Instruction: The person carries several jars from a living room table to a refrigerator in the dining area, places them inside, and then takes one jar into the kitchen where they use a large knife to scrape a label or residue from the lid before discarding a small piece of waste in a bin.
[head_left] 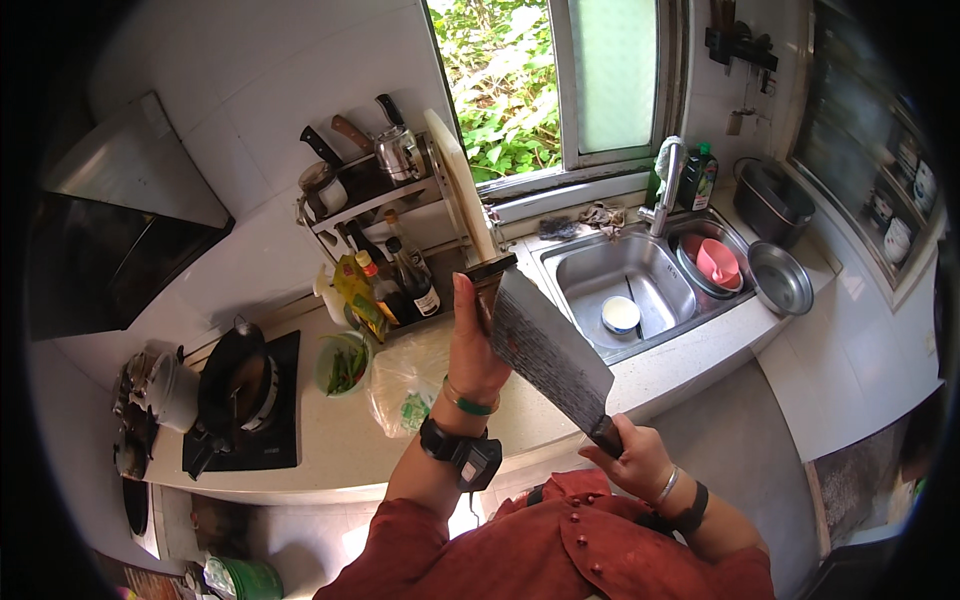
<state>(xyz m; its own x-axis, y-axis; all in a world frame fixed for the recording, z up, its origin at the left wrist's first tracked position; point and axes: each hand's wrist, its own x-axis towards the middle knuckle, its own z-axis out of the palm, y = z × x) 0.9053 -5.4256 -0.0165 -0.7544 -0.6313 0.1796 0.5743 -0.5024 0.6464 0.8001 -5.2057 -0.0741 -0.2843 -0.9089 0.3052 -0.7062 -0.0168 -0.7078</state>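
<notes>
A broad cleaver (550, 345) slants across the middle of the view, its grey, streaked blade pointing up and left. My right hand (638, 458) is closed around its dark handle (606, 436). At the blade's far end is my left hand (480, 345), raised with the thumb upright. A dark, bar-edged object (487, 269) shows at its fingers, against the blade's end. What that object is, I cannot make out, and the blade and the hand hide part of it. Below the left wrist, a plastic bag (398, 385) lies on the counter beside a bowl of green peppers (345, 365).
A wok (240, 385) sits on the black stove at left. Behind my left hand are several bottles (410, 280) and a rack (385, 205) with knives. To the right, a steel sink (630, 275) contains a white bowl (620, 315); pink basins (717, 262) stand beside it.
</notes>
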